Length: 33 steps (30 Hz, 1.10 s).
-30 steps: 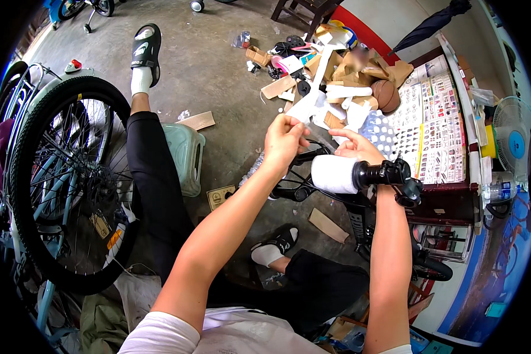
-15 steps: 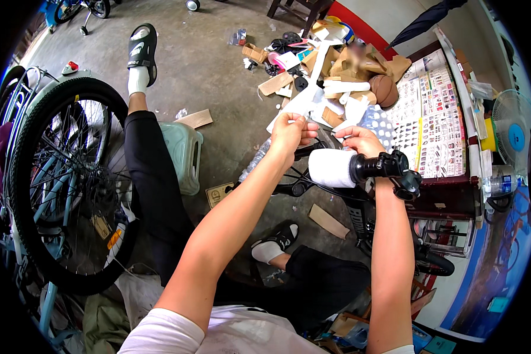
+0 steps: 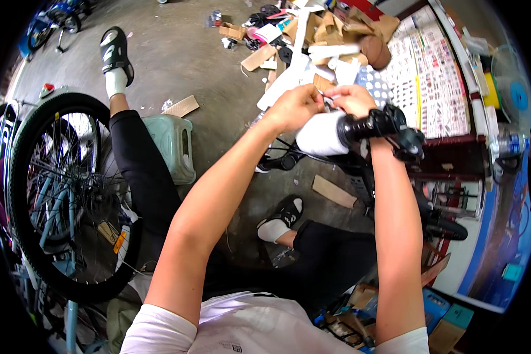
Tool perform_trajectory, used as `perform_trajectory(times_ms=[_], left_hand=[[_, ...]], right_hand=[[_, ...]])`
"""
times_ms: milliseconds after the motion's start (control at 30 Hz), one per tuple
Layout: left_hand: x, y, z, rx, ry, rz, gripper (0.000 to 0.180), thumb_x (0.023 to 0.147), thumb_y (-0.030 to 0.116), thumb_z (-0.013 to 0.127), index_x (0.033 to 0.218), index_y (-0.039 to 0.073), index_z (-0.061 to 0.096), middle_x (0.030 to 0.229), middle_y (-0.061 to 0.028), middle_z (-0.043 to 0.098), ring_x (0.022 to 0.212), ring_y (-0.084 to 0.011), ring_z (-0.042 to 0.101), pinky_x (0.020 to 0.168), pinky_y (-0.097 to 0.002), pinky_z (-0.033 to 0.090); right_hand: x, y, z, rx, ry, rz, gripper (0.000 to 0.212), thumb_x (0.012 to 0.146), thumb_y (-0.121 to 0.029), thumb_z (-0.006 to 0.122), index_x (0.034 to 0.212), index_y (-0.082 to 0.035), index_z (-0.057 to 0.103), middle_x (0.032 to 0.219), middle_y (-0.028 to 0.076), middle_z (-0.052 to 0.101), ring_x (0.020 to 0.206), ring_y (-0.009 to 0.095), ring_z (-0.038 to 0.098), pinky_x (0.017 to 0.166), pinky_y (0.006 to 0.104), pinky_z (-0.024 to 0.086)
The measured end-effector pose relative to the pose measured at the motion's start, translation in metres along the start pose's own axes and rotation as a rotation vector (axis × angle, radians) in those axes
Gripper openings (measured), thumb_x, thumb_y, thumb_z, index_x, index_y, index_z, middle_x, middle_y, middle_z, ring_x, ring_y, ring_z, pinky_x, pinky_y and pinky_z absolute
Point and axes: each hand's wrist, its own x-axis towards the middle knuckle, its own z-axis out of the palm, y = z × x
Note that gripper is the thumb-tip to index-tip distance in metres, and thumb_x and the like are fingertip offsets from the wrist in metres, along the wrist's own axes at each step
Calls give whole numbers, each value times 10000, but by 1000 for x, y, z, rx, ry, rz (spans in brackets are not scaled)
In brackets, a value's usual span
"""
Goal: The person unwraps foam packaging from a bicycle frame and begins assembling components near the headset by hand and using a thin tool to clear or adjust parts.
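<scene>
My left hand [image 3: 299, 108] and my right hand [image 3: 351, 100] meet at the far side of a black bicycle frame, both with fingers closed in a pinch. A thin dark piece shows between the fingertips; what it is I cannot make out. Just in front of the hands, white padding [image 3: 323, 134] is wrapped round a bike tube. Beside it, a black seatpost-like tube with a clamp [image 3: 371, 125] crosses over my right wrist. Black cables and a crank [image 3: 286, 160] show below my left hand.
At left stands a bicycle wheel [image 3: 19, 194] with a black tyre, near a pale green plastic stool [image 3: 170, 138]. Cardboard, white wrapping and a brown ball [image 3: 374, 52] are heaped beyond my hands. A cabinet [image 3: 433, 154] and fan [image 3: 516, 94] stand right.
My hands have come together, the left one moving right toward the other. The whole view has shifted a little, and the padded tube sits slightly higher and further left.
</scene>
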Motion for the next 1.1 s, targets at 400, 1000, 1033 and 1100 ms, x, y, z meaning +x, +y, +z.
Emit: perform_trajectory(times_ms=[400, 1000, 1033, 1100], left_hand=[[30, 14, 2, 52, -503, 20, 386, 845, 162, 814, 1184, 9, 711, 1097, -79, 752, 968, -117, 673, 890, -298, 548], [37, -15, 5, 66, -472, -228, 287, 886, 133, 741, 1099, -18, 622, 1114, -115, 737, 942, -133, 695, 792, -235, 553], [39, -28, -6, 43, -415, -248, 288, 886, 116, 726, 1119, -20, 624, 1083, -100, 736, 919, -127, 690, 782, -233, 550], [43, -24, 15, 47, -366, -299, 295, 886, 95, 712, 1141, -26, 627, 1032, -70, 734, 875, -113, 681, 756, -233, 543]], right_hand=[[-156, 2, 55, 242, 1016, -684, 220, 826, -75, 763, 1025, -22, 686, 900, 126, 701, 785, 250, 689, 758, 332, 534], [-66, 114, 141, 683, 810, -632, 406, 954, -157, 665, 1354, -102, 624, 1354, 97, 596, 1299, 281, 546, 1139, 408, 393], [-59, 107, 138, 426, 861, -746, 367, 970, -164, 647, 1332, -110, 640, 1441, 99, 569, 1255, 297, 582, 1137, 426, 407], [-44, 116, 135, 395, 860, -761, 360, 952, -183, 664, 1305, -112, 658, 1412, 91, 586, 1247, 290, 587, 1125, 424, 411]])
